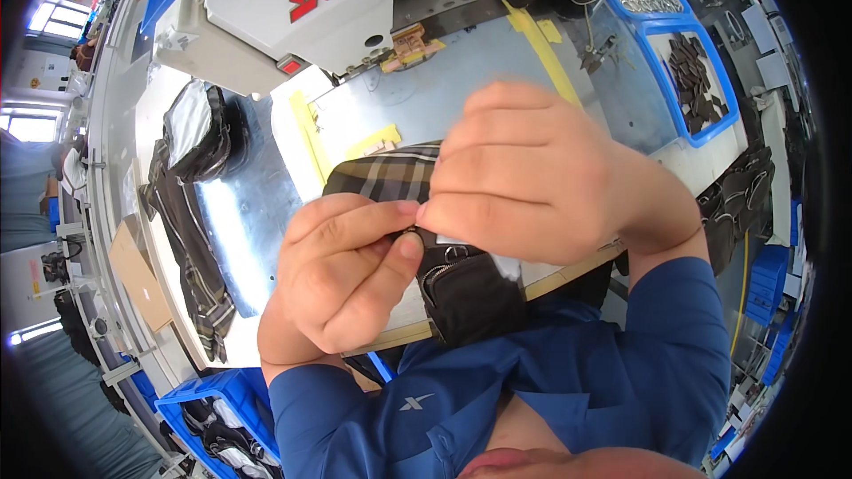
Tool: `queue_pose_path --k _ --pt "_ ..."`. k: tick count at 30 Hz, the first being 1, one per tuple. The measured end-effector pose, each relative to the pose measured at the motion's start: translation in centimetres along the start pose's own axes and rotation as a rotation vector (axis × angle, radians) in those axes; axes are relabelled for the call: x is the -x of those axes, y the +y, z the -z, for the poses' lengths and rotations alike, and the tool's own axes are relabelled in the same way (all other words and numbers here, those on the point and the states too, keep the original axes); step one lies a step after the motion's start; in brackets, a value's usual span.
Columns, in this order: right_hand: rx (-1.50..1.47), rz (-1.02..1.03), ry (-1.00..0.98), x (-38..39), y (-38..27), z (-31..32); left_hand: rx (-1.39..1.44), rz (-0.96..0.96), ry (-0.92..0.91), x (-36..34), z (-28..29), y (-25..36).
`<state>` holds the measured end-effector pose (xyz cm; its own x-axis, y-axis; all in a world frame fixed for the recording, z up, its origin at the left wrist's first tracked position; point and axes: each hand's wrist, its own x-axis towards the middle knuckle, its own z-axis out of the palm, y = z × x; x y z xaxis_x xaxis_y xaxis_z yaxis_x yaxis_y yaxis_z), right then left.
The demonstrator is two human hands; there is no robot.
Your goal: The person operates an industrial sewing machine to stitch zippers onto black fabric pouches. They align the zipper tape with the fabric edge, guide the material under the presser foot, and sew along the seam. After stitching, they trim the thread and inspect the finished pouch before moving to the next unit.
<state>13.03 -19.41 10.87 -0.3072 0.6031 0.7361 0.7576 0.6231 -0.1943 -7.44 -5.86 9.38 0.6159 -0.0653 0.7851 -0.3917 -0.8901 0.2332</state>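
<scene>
Beyond both grips, a white sewing machine (293,18) stands on the bench (621,106); the black bag (475,297) lies beneath and bodyward of them. The left hand (342,270) pinches a tiny part (411,230), mostly hidden, which a loosened pinch could drop; the right hand (537,173) closes narrowly beside it, contents unclear.

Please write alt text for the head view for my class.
A bare left hand and right hand meet at the fingertips by a black zippered fabric bag. Beyond stands a bulky white machine; a blue plastic tray of brown pieces sits at right.
</scene>
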Motion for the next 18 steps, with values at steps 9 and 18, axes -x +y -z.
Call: queue_pose_path --k 9,18 --pt "0.097 0.066 0.097 0.4 -0.5 -0.7 0.190 0.248 0.072 -1.1 3.9 -0.1" --pt "0.046 0.097 0.128 0.0 -0.9 -1.1 0.387 0.396 -0.095 -2.0 4.6 -1.4"
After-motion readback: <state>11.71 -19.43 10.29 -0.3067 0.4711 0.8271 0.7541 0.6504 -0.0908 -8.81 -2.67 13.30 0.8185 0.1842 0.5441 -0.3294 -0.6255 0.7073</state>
